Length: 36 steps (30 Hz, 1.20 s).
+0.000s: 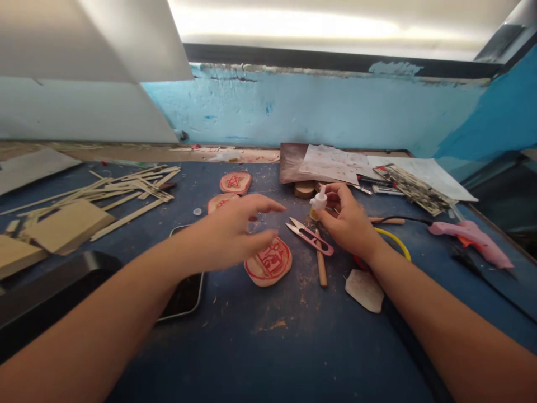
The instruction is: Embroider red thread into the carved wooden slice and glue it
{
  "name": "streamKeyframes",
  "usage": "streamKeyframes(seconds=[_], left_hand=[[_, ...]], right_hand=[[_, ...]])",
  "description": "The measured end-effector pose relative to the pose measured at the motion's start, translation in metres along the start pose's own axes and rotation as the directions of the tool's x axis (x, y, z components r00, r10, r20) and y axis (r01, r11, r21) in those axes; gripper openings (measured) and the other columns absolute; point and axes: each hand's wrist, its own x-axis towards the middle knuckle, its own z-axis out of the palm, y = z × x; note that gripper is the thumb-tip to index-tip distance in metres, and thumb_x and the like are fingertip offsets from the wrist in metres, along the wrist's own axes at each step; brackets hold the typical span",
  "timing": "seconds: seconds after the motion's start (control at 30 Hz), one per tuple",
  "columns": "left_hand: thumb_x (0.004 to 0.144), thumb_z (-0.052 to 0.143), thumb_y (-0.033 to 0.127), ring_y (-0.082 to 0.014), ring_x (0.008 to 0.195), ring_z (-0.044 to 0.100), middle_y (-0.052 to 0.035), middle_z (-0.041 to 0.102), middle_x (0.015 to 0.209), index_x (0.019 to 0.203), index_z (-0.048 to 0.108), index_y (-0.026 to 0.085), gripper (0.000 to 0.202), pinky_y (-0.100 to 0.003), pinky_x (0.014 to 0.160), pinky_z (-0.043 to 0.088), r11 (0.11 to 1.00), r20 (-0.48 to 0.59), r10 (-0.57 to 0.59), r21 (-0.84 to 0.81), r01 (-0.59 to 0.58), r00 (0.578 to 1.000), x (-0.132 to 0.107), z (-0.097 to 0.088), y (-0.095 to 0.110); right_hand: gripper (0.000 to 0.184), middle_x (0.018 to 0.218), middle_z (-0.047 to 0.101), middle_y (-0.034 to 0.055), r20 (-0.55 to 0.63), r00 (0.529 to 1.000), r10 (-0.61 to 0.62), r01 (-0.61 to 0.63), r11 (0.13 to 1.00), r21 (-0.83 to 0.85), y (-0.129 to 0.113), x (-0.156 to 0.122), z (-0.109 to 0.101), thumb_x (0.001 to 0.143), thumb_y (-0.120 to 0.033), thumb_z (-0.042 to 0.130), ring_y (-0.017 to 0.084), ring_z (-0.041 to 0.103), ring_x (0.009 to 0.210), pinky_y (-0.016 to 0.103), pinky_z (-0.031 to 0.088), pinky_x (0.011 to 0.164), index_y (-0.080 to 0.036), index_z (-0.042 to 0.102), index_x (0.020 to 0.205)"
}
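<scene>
My right hand (344, 215) is closed around a small white glue bottle (319, 201) with a pointed nozzle, upright just above or on the table. My left hand (235, 229) hovers with thumb and fingers apart, nothing between them. Partly below it lies a round wood slice (268, 268) with a red drawing. Pink thread snips (312, 238) rest across a wooden-handled tool (321, 266) between the hands. Farther back are a wood slice with a red star (235, 182) and another red-marked slice (220, 201), partly hidden by my left hand.
Thin wooden sticks (138, 187) and wood blocks (69, 224) lie at left. A phone (182, 296) is partly under my left forearm. At right are a pink glue gun (472, 240) with a black cord, a yellow ring (396, 242) and a whitish piece (364, 291).
</scene>
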Motion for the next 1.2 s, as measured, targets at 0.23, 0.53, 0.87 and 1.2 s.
streamKeyframes(seconds=[0.23, 0.53, 0.87, 1.2], left_hand=[[0.099, 0.061, 0.062, -0.0231, 0.068, 0.069, -0.0053, 0.078, 0.076, 0.086, 0.081, 0.023, 0.045, -0.033, 0.061, 0.044, 0.972, -0.173, -0.181, 0.119, 0.203, 0.968, 0.002, -0.003, -0.013], [0.06, 0.091, 0.077, -0.041, 0.107, 0.077, -0.0159, 0.077, 0.129, 0.13, 0.075, 0.021, 0.091, -0.048, 0.088, 0.062, 0.932, 0.137, -0.28, 0.275, 0.235, 0.95, -0.02, 0.016, 0.002], [0.074, 0.092, 0.044, -0.0392, 0.148, 0.061, -0.009, 0.057, 0.167, 0.159, 0.06, 0.034, 0.091, -0.05, 0.12, 0.054, 0.981, 0.237, -0.111, 0.184, 0.068, 0.965, -0.028, 0.016, -0.013], [0.097, 0.065, 0.062, -0.0239, 0.077, 0.07, -0.0048, 0.08, 0.088, 0.104, 0.086, 0.027, 0.042, -0.036, 0.069, 0.052, 0.994, -0.109, -0.106, 0.01, 0.107, 0.988, -0.009, 0.005, -0.013]], right_hand=[[0.04, 0.138, 0.07, 0.0119, 0.046, 0.999, 0.012, -0.011, 1.0, -0.006, 0.001, -0.002, -0.002, 0.107, -0.039, 0.073, 0.027, 0.073, 0.117, 0.049, 0.064, 0.099, -0.018, 0.067, 0.14], [0.038, 0.139, 0.07, 0.0119, 0.084, 0.996, -0.019, 0.02, 1.0, -0.012, -0.002, 0.007, 0.011, 0.107, -0.039, 0.073, 0.027, 0.073, 0.117, 0.049, 0.064, 0.099, -0.018, 0.068, 0.139], [0.035, 0.136, 0.071, 0.0114, 0.15, 0.988, -0.042, 0.046, 0.999, -0.022, -0.008, 0.008, 0.009, 0.107, -0.039, 0.073, 0.026, 0.073, 0.116, 0.049, 0.064, 0.1, -0.018, 0.07, 0.136], [0.036, 0.136, 0.071, 0.0115, 0.201, 0.979, 0.017, 0.023, 0.981, -0.194, -0.016, 0.027, 0.012, 0.107, -0.039, 0.073, 0.026, 0.073, 0.115, 0.048, 0.065, 0.098, -0.018, 0.069, 0.136]])
